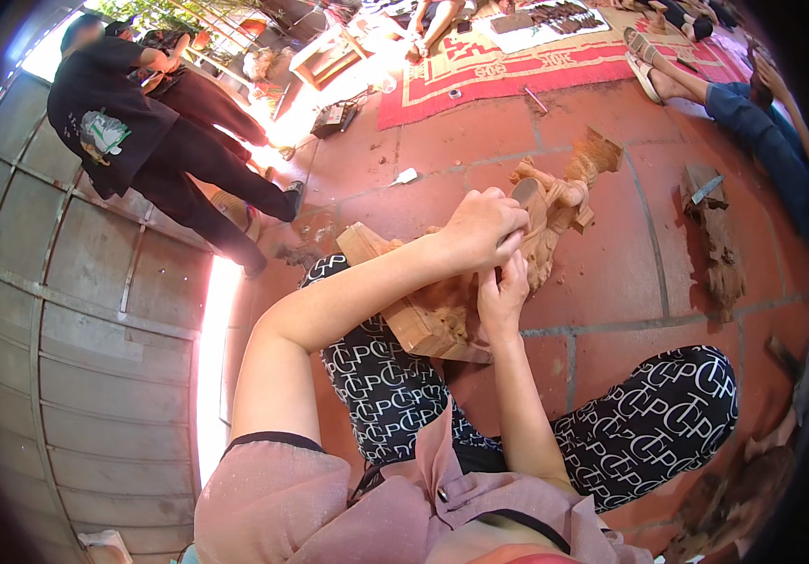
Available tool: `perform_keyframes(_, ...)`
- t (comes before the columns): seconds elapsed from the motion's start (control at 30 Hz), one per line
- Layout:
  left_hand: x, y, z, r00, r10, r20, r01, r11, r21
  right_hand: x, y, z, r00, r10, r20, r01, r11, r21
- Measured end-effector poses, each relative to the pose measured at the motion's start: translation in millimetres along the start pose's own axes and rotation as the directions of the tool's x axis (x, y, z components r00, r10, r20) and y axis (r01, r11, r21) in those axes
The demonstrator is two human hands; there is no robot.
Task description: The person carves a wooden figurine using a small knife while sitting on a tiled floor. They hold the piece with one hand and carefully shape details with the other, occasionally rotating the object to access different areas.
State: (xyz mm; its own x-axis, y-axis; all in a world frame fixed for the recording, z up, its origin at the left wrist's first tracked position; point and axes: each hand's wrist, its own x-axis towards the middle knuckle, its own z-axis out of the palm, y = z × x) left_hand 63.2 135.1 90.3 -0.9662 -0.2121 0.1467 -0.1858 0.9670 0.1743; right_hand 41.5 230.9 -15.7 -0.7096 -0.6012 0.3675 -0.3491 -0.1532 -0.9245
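A carved light-brown wooden sculpture point(432, 315) leans across in front of me, its thick flat-sided base near my left knee. Its finely cut upper end point(588, 169) points to the far right. My left hand point(484, 226) is closed, bent at the wrist, over the middle of the carving. Just below it, my right hand point(503, 293) is closed too, its fingertips meeting those of the left. Whatever is between the fingers is hidden or too small to make out. Both hands cover part of the carved surface.
A dark rough wood piece point(713, 249) lies on the red tiles at right. A person's legs point(761, 122) stretch in beyond it. A red patterned mat point(517, 70) lies at the back. Two people stand near the metal door point(94, 310) at left. A white scrap point(405, 176) lies ahead.
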Motion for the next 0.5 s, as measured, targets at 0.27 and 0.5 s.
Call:
perform_keyframes(0.27, -4.5, 2.3, -9.9, 0.995, -0.085, 0.058, 0.075, 0.985, 0.152, 2.7, 0.0, -6.0, 1.000, -0.004, -0.022, 0.006, 0.996, 0.090)
perform_keyframes(0.5, 4.3, -1.8, 1.0, 0.999, -0.020, 0.027, 0.021, 0.999, -0.049, 1.7, 2.3, -6.3, 0.998, 0.050, 0.049, -0.053, 0.997, 0.056)
